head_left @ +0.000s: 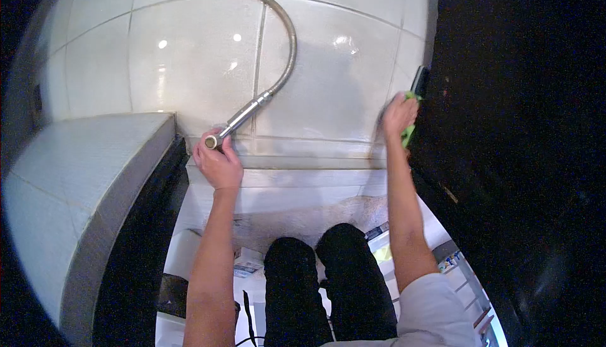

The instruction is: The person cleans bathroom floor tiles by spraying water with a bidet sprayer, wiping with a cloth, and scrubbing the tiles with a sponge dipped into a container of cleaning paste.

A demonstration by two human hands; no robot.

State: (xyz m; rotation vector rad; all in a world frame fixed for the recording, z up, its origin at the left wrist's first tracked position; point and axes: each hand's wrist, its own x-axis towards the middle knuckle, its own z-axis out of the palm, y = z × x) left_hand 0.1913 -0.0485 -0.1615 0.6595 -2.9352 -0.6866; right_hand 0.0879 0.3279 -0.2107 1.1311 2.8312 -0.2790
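A metal shower head (245, 117) on a flexible metal hose (293, 44) lies across the pale tiles, its round end at the fingers of my left hand (218, 163). Those fingers are curled round that end. At the right edge of the tiles, my right hand (399, 117) is closed round a green and black brush-like tool (410, 134). The tool's dark end points up and away from me, beside the dark surface. Its working side is hidden.
A tiled ledge (95, 164) juts in at the left, with a dark gap beside it. A raised tiled edge (303, 180) runs in front of my knees. Dark wall fills the right. Below are white boxes (247, 260) and shelves.
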